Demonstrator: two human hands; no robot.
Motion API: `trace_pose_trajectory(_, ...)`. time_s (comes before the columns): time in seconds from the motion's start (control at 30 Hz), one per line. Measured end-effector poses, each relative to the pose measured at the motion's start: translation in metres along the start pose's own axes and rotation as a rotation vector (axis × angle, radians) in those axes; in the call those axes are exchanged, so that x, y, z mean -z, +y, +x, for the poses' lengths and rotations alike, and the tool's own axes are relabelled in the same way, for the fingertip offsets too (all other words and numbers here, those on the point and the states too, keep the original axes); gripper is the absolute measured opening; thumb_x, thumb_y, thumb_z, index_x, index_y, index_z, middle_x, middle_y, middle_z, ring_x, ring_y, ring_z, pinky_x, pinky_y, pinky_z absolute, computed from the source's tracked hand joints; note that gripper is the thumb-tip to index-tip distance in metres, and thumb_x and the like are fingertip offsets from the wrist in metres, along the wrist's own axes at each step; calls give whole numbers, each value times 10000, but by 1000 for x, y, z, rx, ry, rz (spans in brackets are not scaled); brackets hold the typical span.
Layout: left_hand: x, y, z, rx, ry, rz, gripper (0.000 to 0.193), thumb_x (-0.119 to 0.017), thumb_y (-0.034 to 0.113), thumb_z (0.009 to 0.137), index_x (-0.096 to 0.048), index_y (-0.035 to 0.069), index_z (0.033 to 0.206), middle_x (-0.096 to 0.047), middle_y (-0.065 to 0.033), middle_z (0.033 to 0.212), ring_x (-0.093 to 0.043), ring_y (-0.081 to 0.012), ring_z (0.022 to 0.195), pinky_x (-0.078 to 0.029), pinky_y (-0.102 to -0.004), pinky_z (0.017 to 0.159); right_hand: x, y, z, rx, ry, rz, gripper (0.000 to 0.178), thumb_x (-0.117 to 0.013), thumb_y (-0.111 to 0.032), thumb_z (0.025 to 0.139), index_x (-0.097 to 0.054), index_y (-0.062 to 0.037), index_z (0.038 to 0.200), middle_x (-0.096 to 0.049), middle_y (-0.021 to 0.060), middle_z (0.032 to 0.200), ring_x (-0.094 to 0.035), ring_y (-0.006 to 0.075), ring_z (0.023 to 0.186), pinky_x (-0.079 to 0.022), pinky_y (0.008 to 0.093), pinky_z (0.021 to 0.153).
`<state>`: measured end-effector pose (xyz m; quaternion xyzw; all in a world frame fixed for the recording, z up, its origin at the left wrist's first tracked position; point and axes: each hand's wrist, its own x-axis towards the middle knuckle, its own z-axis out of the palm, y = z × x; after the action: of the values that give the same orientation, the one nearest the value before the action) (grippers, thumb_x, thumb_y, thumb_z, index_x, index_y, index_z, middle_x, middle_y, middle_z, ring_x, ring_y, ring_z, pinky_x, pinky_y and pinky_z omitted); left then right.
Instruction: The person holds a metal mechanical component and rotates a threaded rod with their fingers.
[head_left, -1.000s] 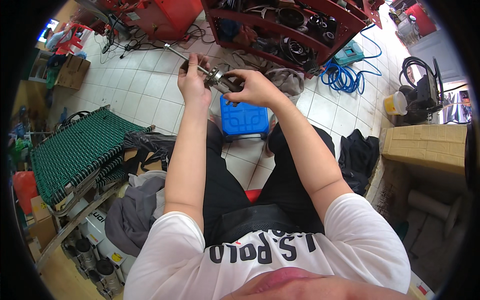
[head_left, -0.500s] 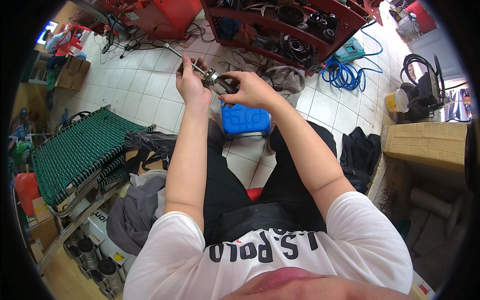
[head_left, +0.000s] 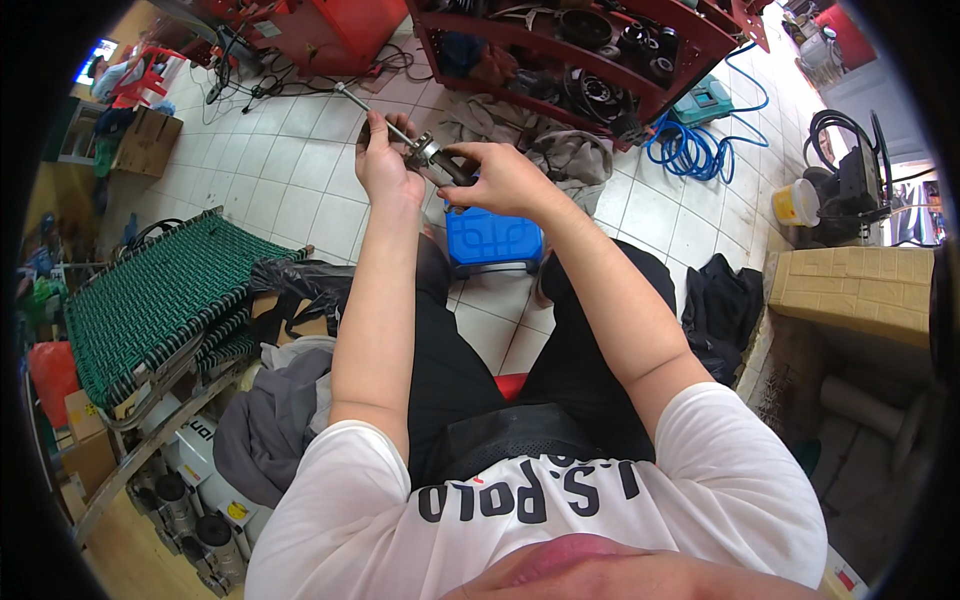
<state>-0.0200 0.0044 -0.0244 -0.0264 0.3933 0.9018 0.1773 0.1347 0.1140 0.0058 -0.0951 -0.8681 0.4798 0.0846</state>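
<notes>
Metal part (head_left: pixel 425 153) aloft over the tiled floor (head_left: pixel 265 200)
Left hand (head_left: pixel 388 180) curls round its rod (head_left: pixel 355 98), right hand (head_left: pixel 505 178) pinches the body; seemingly a holding-and-aligning step, next calling for steady grips

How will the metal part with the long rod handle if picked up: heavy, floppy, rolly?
The metal part looks like solid metal, so it's probably heavy for its size. The rod is straight and metallic, so likely stiff. The rounded body could roll somewhat if laid on its side.
</notes>
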Motion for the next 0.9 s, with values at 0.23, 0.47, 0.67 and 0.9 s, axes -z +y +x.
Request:
trace_pose_trajectory(0.23, 5, 5, 5, 62, -2, -45, 249, -689, 288, 1026, -598, 62, 1078, -695, -62, 966, -679, -174, 852, -567, -322, 779, -3, -3, 1, 3, 19, -29, 633, -839, -264, 804, -646, 22, 1334, -788, 151, 873, -785, 217, 822, -589, 319, 822)
trace_pose_trajectory(0.47, -11, 4, -7, -5, -5, 47, 303, -627, 349, 1058, -592, 52, 1104, -703, -73, 1029, -695, -208, 951, -562, -362, 854, -4, 1, 1, -37, 27, 6, 673, -851, -355, 747, -686, -13, 1302, -775, 196, 957, -765, 312, 894, -587, 381, 868)
trace_pose_trajectory(0.67, -15, 9, -11, -8, 12, 10, 266, -663, 297, 1040, -576, 59, 1121, -704, -75, 1037, -707, -210, 952, -572, -360, 825, -5, -3, 0, 6, 46, -59, 632, -845, -273, 800, -653, 11, 1330, -789, 150, 880, -787, 230, 833, -593, 326, 815)
trace_pose_trajectory(0.9, -10, 6, -5, -45, 27, -42, 224, -681, 281, 1033, -596, 76, 1064, -626, -28, 947, -653, -171, 884, -580, -382, 788, -11, -7, 0, -6, 155, -34, 662, -869, -397, 709, -705, -45, 1245, -770, 203, 988, -750, 366, 937, -590, 435, 896)
